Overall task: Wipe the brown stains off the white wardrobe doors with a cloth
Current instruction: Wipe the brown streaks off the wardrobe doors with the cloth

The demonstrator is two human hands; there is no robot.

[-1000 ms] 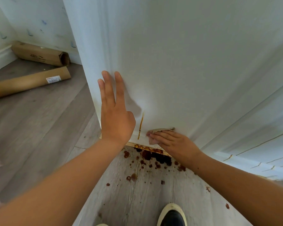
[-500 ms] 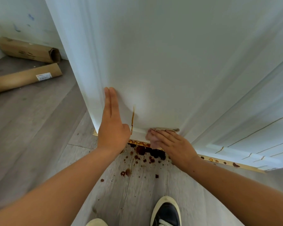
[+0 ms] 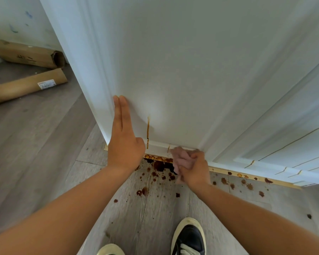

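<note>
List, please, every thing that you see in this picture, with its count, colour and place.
white wardrobe doors: two, white, ahead and right
brown liquid stains: several, brown, low on both doors
brown floor splashes: many, dark brown, below the doors
pinkish crumpled cloth: one, pink, at door's bottom edge
brown cardboard tubes: two, brown, floor, far left
grey plank floor: one, grey, underfoot
cream-toed shoes: two, cream, bottom edge
left hand: one, flat on door, fingers straight
right hand: one, grips the cloth

cloth [image 3: 180, 157] mostly hidden in right hand [image 3: 195, 170] | shoes [image 3: 189, 237] cut by bottom edge
</note>
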